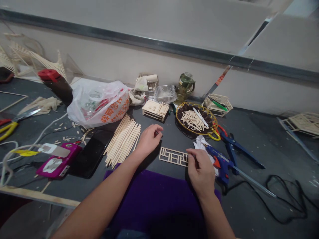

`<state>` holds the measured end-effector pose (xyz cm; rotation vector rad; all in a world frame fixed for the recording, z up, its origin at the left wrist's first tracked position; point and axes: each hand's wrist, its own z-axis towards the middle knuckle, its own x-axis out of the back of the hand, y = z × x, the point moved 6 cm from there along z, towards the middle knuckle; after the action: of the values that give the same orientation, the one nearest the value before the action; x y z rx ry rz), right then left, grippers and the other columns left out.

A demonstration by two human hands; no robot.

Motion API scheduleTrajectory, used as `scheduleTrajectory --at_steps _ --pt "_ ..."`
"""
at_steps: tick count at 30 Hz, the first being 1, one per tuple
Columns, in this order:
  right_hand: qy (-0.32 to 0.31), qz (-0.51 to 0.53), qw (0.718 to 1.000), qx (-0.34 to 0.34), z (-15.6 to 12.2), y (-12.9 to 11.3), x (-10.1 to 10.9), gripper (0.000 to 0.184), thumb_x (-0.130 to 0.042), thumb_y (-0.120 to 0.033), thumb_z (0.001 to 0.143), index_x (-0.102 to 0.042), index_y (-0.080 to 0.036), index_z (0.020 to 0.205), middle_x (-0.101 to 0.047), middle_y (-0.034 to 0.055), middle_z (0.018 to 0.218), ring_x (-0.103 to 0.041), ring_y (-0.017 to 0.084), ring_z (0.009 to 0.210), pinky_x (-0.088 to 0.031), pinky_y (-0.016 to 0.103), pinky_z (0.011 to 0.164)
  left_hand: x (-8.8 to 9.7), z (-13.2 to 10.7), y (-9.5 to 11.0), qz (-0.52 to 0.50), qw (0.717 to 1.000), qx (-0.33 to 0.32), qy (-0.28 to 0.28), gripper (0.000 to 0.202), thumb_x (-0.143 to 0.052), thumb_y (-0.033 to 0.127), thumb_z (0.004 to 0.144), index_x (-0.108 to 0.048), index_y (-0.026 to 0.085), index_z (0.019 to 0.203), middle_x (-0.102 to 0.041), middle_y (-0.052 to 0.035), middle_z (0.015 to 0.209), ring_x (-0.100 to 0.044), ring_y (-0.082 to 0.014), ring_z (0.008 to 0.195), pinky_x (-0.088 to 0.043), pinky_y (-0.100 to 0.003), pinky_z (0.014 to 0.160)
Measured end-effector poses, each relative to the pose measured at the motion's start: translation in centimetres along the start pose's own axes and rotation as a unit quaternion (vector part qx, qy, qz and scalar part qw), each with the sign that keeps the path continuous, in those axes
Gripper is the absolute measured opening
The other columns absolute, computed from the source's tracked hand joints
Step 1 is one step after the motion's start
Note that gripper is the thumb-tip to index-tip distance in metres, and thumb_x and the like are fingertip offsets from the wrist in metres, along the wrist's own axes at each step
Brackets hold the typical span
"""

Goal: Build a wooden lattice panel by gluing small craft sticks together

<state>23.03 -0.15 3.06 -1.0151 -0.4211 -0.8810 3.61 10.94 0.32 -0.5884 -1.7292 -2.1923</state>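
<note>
A small lattice panel (173,156) made of thin wooden sticks lies at the middle of the dark table. My right hand (202,171) has its thumb and bent fingers at the panel's right end, gripping it and hiding that end. Above the panel's left side, my left hand (149,139) hovers with fingers loosely curved and a gap to the thumb. Nothing shows in it. A spread bundle of thin wooden sticks (123,141) lies to the left of that hand. Beyond both hands sits a small wooden stick model (156,110).
A blue glue gun (220,166) lies right of my right hand, beside blue pliers (236,149). Behind stands a basket (178,116) of short sticks with a white pen. At left are a plastic bag (99,103), a phone (91,152), a magenta power strip (58,162) and scissors (15,124).
</note>
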Motion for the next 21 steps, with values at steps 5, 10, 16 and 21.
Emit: scheduleTrajectory --at_steps 5,10,16,21 --pt "-0.008 -0.006 1.000 -0.002 -0.2 0.1 -0.1 0.021 -0.047 -0.019 0.092 -0.067 -0.019 0.099 -0.063 0.0071 0.091 -0.059 0.020 0.089 -0.047 0.034 0.081 0.0 0.0 0.1 0.013 1.000 0.006 -0.005 0.019 -0.055 0.011 0.080 -0.065 0.020 0.094 -0.067 -0.0022 0.087 -0.062 -0.0146 0.078 -0.048 -0.028 0.075" --pt "0.085 0.023 0.995 -0.038 -0.2 0.6 1.6 0.016 -0.051 -0.023 0.092 -0.065 -0.019 0.099 -0.065 0.0067 0.094 -0.061 0.019 0.087 -0.047 0.033 0.080 0.1 0.0 0.2 -0.002 1.000 0.008 -0.003 0.018 -0.055 0.013 0.081 -0.065 0.019 0.094 -0.067 -0.0022 0.086 -0.061 -0.0143 0.077 -0.047 -0.027 0.073" --pt "0.159 0.075 0.978 -0.112 -1.1 1.8 2.2 0.021 -0.054 -0.033 0.092 -0.066 -0.017 0.101 -0.066 0.0039 0.081 -0.061 0.015 0.071 -0.047 0.028 0.069 0.7 0.0 0.2 -0.023 0.999 0.036 0.025 0.015 -0.057 0.028 0.086 -0.063 0.021 0.097 -0.054 0.0042 0.065 -0.053 -0.0123 0.062 -0.039 -0.025 0.060" --pt "0.151 0.095 0.975 -0.135 -1.4 2.3 2.3 0.023 -0.051 -0.034 0.094 -0.066 -0.017 0.099 -0.057 -0.0016 0.063 -0.055 0.012 0.057 -0.043 0.024 0.059 1.4 -0.1 0.2 -0.027 0.995 0.044 0.081 0.023 -0.056 0.025 0.085 -0.058 0.021 0.108 -0.043 0.0073 0.060 -0.047 -0.0111 0.057 -0.036 -0.024 0.059"
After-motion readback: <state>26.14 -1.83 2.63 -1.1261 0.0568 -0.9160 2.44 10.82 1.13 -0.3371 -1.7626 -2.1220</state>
